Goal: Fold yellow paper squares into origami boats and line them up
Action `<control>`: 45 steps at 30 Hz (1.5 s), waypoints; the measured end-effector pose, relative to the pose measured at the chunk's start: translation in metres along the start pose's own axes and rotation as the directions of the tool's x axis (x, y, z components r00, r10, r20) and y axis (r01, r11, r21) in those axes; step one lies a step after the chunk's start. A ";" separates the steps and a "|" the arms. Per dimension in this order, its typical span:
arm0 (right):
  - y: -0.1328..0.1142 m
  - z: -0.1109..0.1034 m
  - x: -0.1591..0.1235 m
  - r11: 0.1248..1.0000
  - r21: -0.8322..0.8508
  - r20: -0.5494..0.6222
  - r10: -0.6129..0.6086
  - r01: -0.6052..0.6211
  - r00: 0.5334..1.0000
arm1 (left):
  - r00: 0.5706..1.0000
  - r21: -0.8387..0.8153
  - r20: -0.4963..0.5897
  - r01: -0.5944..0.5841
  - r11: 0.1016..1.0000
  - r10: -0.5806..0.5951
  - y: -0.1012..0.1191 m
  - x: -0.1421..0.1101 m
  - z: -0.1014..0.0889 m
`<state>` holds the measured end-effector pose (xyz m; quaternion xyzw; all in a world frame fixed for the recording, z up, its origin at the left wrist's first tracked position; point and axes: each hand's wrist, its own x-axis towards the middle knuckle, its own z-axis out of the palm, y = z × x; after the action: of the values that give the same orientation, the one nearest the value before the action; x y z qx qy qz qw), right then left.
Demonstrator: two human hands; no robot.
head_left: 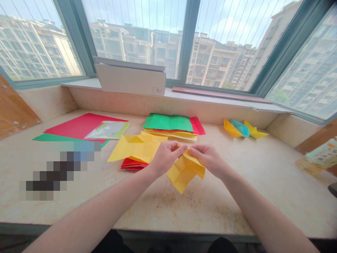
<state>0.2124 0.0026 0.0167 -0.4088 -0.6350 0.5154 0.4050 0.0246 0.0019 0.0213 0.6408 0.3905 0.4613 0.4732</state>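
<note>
Yellow sheet [185,172]: We find the creased paper gripped at its top, its loose flaps hanging over the counter [231,211] between the middle and the front edge; whether its lowest corner touches down, we cannot tell.
Left hand [168,154]: Thumb and fingers pinch the upper edge, the far fingertips partly hidden from us.
Right hand [209,158]: It pinches the same edge just beside the left, the two thumbs nearly meeting.
Weight and feel: We judge the paper light and thin, pliant along its creases, crisp enough to hold a fold, hardly slippery, and liable to tear under a hard tug.
Where to hold: We would take it by the edges or along a crease, thumb against finger, sparing the loose flaps.
Nearby stacks: Left of the sheet, creased yellow paper [142,147] lies over folded red paper [133,164]; green paper [168,122] tops a pile toward the counter's back edge.
Boat-like shapes [240,128]: Three, yellow and blue, sit near the back right corner.
</note>
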 end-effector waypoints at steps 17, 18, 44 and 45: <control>-0.005 -0.004 -0.002 0.999 -0.043 0.080 -0.027 0.031 0.996 | 0.988 0.229 -0.067 -0.123 0.966 0.142 0.001 -0.003 -0.002; -0.005 -0.004 -0.002 1.000 -0.020 0.078 -0.013 0.015 0.997 | 0.987 0.222 -0.067 -0.125 0.967 0.143 0.000 -0.002 -0.002; -0.002 -0.008 -0.003 0.992 0.114 0.131 0.038 -0.053 0.991 | 0.988 0.093 -0.056 -0.138 0.986 0.143 0.004 -0.004 -0.002; -0.002 -0.009 -0.002 0.991 0.109 0.136 0.058 -0.073 0.989 | 0.991 0.082 -0.053 -0.120 0.989 0.125 0.003 -0.003 -0.003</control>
<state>0.2215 0.0030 0.0195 -0.3707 -0.6163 0.5899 0.3671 0.0215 -0.0013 0.0239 0.6680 0.3818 0.4922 0.4071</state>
